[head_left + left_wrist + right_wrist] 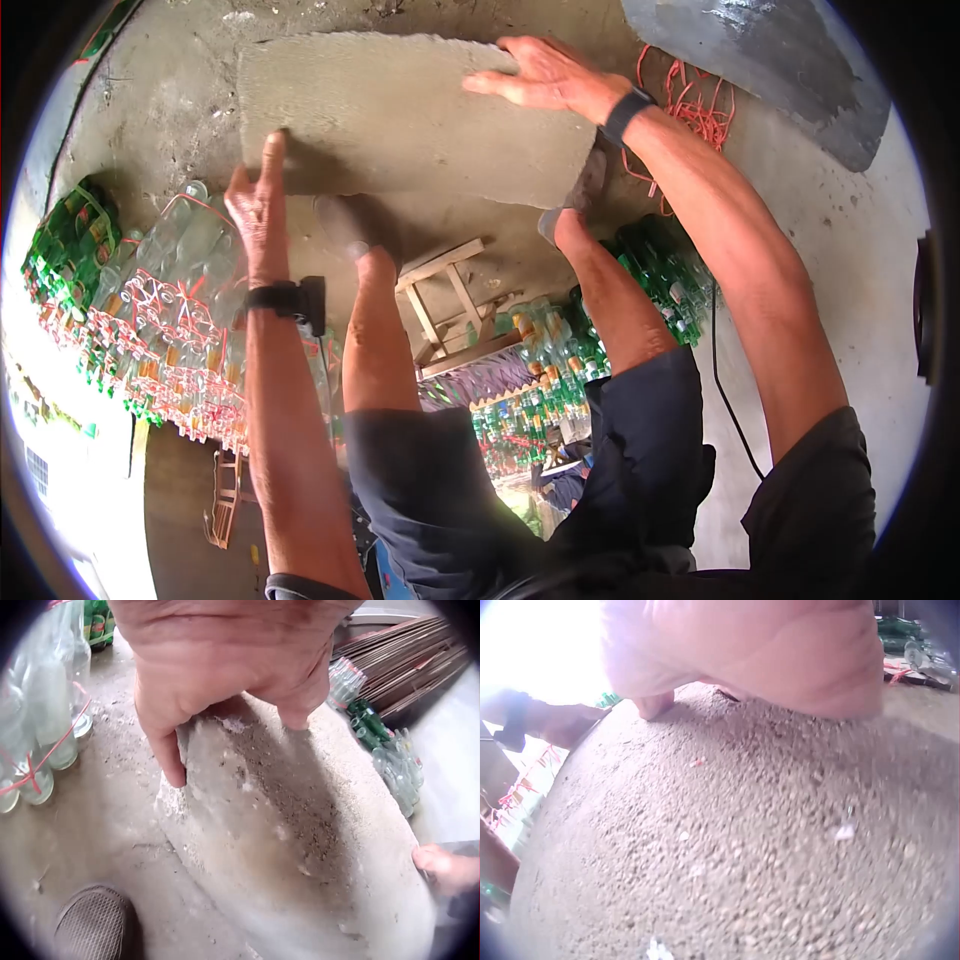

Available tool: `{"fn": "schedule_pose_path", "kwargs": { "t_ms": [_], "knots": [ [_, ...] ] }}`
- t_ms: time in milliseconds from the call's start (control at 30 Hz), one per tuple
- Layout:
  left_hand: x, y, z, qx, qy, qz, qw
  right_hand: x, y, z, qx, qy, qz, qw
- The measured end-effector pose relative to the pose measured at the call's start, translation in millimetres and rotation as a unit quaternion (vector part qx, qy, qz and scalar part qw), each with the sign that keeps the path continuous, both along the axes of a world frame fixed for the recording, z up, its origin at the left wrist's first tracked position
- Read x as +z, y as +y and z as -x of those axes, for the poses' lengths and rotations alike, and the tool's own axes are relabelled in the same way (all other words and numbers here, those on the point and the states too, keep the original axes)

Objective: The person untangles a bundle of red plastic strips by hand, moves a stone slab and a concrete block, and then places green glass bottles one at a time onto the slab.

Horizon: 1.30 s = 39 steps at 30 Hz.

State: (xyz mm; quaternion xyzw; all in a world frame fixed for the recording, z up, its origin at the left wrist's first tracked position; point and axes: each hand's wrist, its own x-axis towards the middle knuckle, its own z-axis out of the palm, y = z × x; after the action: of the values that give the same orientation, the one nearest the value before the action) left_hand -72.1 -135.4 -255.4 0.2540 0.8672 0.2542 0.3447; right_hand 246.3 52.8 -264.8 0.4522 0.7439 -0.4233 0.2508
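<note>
A flat grey concrete slab [410, 120], roughly rectangular with a rough edge, is held tilted in front of the person's feet. My left hand [262, 220] grips its left end, thumb along the near face and fingers behind the edge. In the left wrist view that hand [232, 660] straddles the slab's thick, crumbly edge. The right hand [550, 80] holds the far edge near the right corner, its thumb lying on the face. Its fingertips are partly hidden behind the slab. Coarse pebbly texture covers the surface [735, 825] in the right wrist view.
Bundled clear bottles [165, 300] tied with red string stand on the left, beside green bottles [75, 235]. A small wooden stool [450, 300] is behind the legs. Red string [700, 110] and a dark sheet [780, 70] lie at the right. A shoe [97, 922] stands near the slab.
</note>
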Motion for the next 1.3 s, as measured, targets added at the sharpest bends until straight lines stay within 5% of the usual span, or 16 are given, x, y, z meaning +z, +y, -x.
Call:
{"fn": "schedule_pose_path", "kwargs": {
  "t_ms": [233, 367, 700, 900, 1300],
  "knots": [
    [13.0, -15.7, -56.8, 0.008, -0.025, -0.013, 1.000, 14.6, -17.1, -45.5, -0.027, 0.017, 0.027, 0.999],
    [19.1, -19.1, -60.0, 0.014, -0.082, -0.009, 0.997, 8.7, -23.9, -55.2, -0.019, 0.011, 0.013, 1.000],
    [1.5, -5.9, -42.1, -0.083, -0.003, 0.108, 0.991, 7.0, -24.6, -51.7, -0.034, -0.021, -0.007, 0.999],
    [-17.4, -10.9, -35.5, -0.119, -0.006, 0.095, 0.988, 17.3, -68.6, -49.7, -0.021, -0.022, -0.253, 0.967],
    [-20.7, -13.5, -35.0, -0.165, 0.014, 0.086, 0.983, 17.3, -64.8, -47.4, -0.038, -0.034, -0.197, 0.979]
  ]
}}
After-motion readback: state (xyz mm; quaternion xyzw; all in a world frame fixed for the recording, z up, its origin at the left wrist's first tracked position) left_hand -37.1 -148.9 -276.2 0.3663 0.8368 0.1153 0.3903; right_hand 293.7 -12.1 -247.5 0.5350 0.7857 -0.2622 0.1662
